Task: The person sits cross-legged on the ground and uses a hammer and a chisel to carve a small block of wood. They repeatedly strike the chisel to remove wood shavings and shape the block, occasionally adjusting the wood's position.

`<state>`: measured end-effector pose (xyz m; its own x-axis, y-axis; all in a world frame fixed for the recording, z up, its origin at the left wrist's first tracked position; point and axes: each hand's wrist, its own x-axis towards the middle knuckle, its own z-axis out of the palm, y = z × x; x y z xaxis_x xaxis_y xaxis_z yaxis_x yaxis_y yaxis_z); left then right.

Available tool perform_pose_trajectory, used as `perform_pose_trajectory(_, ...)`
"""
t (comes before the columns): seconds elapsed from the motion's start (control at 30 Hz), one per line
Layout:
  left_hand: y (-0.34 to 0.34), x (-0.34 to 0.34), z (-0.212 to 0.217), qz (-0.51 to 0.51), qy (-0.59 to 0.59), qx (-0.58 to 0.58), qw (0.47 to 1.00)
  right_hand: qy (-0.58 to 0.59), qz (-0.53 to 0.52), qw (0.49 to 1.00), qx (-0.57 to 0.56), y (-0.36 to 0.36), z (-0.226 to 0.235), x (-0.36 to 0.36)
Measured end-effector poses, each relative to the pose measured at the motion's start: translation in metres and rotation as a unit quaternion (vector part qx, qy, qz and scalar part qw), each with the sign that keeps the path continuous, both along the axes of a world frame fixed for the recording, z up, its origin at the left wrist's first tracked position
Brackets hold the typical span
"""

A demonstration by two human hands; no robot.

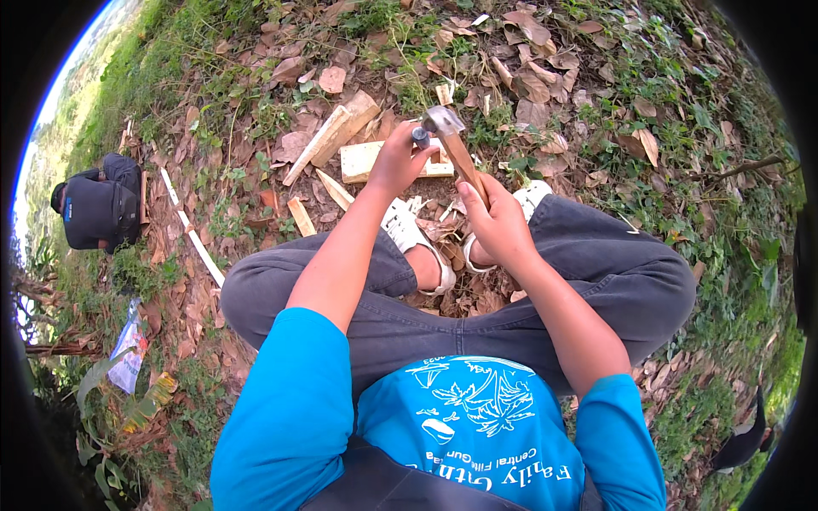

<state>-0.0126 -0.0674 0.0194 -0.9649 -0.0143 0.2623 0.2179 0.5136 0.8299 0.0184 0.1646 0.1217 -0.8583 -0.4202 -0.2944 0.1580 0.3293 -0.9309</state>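
Note:
My left hand [399,162] is closed around an upright tool with a dark round butt [420,136], like a chisel handle; its lower end is hidden by my fingers. In my right hand [498,220] is a claw hammer [460,159], gripped by its wooden handle. The metal hammer head [444,121] is close beside the tool's butt; whether they touch I cannot tell. Under my left hand lies a pale wooden block [359,162] on the ground. Behind it, two split wood pieces [345,128] lean together.
I sit cross-legged, my white shoes [407,226] close to the block. Wood slivers [301,216] and dry leaves litter the ground. A long pale stick [198,243] lies to the left, near a black bundle [100,209], bag or person unclear. A clear plastic bag [129,353] lies nearer.

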Motion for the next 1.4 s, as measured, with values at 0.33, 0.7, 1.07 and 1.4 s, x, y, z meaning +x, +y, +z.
perform_pose_trajectory(0.33, -0.003, 0.004, -0.004, 0.027, 0.003, -0.045, 0.999, -0.009, -0.006, 1.0, -0.021, -0.009, 0.025, 0.014)
perform_pose_trajectory(0.7, -0.004, 0.008, -0.006, 0.038, 0.025, -0.039, 0.998, 0.085, -0.034, 0.984, -0.151, -0.009, 0.054, 0.023)
perform_pose_trajectory(1.07, -0.002, 0.01, -0.014, 0.035, 0.005, 0.021, 0.999, 0.038, 0.004, 0.998, -0.051, -0.012, 0.02, 0.014)
perform_pose_trajectory(1.4, -0.005, -0.01, 0.02, 0.156, -0.011, 0.009, 0.988, -0.062, -0.028, 0.964, -0.258, 0.001, 0.037, 0.007)
